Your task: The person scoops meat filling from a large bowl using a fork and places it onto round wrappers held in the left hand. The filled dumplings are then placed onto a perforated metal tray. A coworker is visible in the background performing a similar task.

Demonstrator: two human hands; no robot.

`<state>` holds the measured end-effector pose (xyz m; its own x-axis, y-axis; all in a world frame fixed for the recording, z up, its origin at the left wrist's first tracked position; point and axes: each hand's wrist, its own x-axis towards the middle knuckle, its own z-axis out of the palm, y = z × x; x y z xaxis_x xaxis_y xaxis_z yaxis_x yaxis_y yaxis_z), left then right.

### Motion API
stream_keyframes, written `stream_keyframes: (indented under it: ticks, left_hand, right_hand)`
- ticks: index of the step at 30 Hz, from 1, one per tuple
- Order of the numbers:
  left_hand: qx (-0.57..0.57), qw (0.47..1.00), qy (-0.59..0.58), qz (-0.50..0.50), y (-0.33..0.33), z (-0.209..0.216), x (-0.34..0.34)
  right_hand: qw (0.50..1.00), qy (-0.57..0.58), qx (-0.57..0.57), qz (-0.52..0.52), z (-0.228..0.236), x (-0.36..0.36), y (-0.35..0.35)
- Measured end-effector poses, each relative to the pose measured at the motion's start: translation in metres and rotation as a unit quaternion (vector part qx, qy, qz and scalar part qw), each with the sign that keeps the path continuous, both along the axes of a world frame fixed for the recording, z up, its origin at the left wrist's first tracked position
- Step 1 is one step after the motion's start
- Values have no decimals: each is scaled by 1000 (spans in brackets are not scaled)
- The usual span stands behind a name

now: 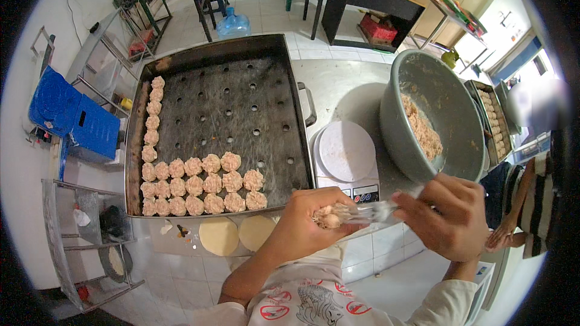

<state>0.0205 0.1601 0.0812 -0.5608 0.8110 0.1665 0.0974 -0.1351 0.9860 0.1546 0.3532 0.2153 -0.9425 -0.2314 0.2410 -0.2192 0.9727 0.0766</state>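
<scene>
Right hand (446,220) in front of grey bowl (462,121) (white scale (347,151), black tray (211,99) leftward)

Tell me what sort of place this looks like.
Probably a small food workshop or catering kitchen: rows of dumplings sit in a large metal tray, a big grey bowl holds pale filling, and a scale stands between tray and bowl.

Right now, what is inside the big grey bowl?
Inside the grey bowl lies a mound of pale minced mixture. The bowl's left wall hides part of the inside, and the mixture covers the surface beneath it, so I cannot see there.
</scene>
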Motion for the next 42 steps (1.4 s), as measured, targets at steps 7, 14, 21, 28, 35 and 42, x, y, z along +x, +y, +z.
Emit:
stream_keyframes:
  ticks: [7,14,21,28,35,42]
  left_hand:
    - [-11,999,31,38,6,-8,2]
    - [-31,984,120,126,12,-10,3]
    - [-60,985,143,77,7,-6,3]
    - [-109,990,69,49,3,-2,-3]
    - [-13,984,179,-7,8,-1,-1]
    - [-35,985,-160,47,2,-11,11]
  right_hand:
    - [1000,-5,14,-5,-3,-18,-17]
    - [997,-46,33,-53,7,11,-20]
    - [953,-246,-178,-16,-12,-16,13]
    - [823,-158,-533,-113,-8,4,106]
    - [839,-308,73,-443,-65,-29,234]
    - [983,75,-117,-121,-40,-17,124]
